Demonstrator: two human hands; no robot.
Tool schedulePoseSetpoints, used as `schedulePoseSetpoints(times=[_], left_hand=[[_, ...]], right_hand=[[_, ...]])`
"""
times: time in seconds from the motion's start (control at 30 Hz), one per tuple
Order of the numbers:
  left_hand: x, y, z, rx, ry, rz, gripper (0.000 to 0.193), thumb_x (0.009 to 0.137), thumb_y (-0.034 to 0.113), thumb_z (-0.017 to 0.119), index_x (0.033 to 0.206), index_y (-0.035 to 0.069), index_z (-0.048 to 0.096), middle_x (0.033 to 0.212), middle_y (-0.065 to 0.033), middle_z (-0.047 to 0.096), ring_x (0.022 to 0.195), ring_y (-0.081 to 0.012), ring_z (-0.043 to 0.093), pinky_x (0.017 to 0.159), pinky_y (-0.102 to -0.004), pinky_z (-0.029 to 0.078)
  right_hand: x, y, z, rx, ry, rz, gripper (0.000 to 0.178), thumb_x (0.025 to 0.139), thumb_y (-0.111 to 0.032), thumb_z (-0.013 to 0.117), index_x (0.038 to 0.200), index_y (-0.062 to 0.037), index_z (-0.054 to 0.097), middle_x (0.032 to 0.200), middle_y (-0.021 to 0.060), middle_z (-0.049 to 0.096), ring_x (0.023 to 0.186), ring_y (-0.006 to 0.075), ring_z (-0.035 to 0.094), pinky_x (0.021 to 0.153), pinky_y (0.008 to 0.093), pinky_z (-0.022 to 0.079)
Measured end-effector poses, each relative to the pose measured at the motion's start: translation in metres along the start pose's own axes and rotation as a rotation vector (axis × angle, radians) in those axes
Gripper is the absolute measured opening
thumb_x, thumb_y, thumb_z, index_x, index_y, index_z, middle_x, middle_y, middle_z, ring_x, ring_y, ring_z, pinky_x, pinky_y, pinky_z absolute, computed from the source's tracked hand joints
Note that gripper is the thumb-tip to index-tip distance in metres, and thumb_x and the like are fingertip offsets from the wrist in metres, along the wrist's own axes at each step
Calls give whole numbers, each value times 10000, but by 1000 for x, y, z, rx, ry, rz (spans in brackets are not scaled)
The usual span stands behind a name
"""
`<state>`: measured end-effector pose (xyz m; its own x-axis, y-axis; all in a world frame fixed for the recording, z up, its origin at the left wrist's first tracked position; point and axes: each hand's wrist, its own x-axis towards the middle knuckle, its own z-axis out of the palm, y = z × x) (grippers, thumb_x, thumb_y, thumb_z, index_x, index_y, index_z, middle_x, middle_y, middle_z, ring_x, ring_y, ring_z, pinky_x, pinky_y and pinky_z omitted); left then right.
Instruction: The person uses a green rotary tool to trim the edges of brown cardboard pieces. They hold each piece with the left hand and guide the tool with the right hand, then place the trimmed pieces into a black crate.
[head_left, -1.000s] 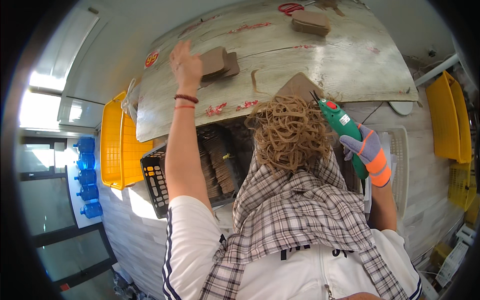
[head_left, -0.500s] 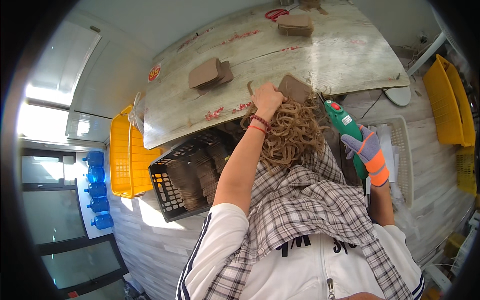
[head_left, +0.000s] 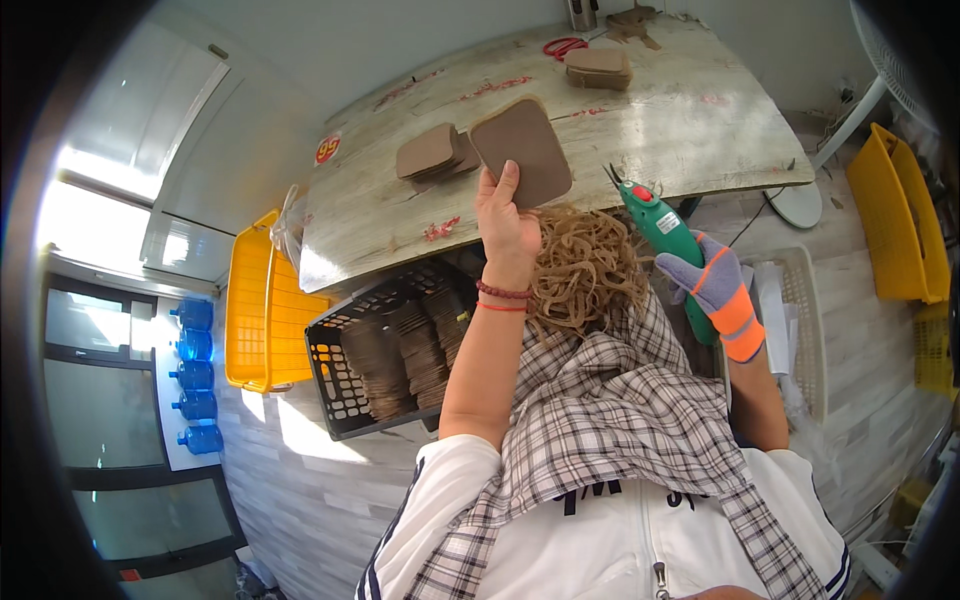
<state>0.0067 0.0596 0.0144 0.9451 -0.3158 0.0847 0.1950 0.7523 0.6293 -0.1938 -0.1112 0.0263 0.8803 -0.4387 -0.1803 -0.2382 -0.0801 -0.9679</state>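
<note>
Bare left hand (head_left: 510,228) is holding up a flat brown round-cornered piece (head_left: 525,148), apart from the cutter.
From my remote post I'm seeing curly brown strips (head_left: 585,272) lying heaped on the plaid cloth apron (head_left: 610,410). The right hand (head_left: 714,282), in a grey-and-orange glove, is gripping a green handheld power cutter (head_left: 662,226), its dark tips pointing up, right of the piece. The left is pinching, thumb on the face, other fingers largely hiding behind; the piece is tilting over the pale wooden table (head_left: 690,135). Beyond, one brown stack (head_left: 426,152) is sitting leftward, another (head_left: 598,66) near red-handled scissors (head_left: 563,47). For good control, I'd be favouring a steady pinch, bare fingers staying off the blade line, loose strips clear of the tips.
</note>
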Motion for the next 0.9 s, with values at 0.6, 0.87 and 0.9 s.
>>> schedulePoseSetpoints(times=[0.6, 0.87, 0.9], left_hand=[[-11, -24, 7, -184, 9, -51, 371, 818, -139, 566, 1131, 59, 550, 1121, -69, 614, 1012, -201, 602, 899, -333, 504], [-27, -31, 7, -113, -51, -116, 379, 819, -157, 538, 1133, 55, 548, 1123, -92, 621, 1016, -222, 609, 906, -359, 509], [-29, -33, 5, -104, -57, -129, 383, 819, -159, 535, 1137, 53, 547, 1126, -95, 620, 1016, -223, 611, 902, -363, 515]], right_hand=[[-6, -31, 24, 89, -58, 44, 439, 780, -244, 766, 1063, 27, 568, 735, 30, 603, 548, 72, 558, 465, 221, 478], [0, -34, 21, 112, -16, 38, 401, 792, -240, 760, 1033, 22, 576, 702, 29, 603, 507, 75, 547, 457, 219, 467], [1, -35, 21, 117, -9, 35, 397, 793, -239, 760, 1029, 22, 576, 697, 27, 603, 502, 75, 545, 456, 217, 464]])
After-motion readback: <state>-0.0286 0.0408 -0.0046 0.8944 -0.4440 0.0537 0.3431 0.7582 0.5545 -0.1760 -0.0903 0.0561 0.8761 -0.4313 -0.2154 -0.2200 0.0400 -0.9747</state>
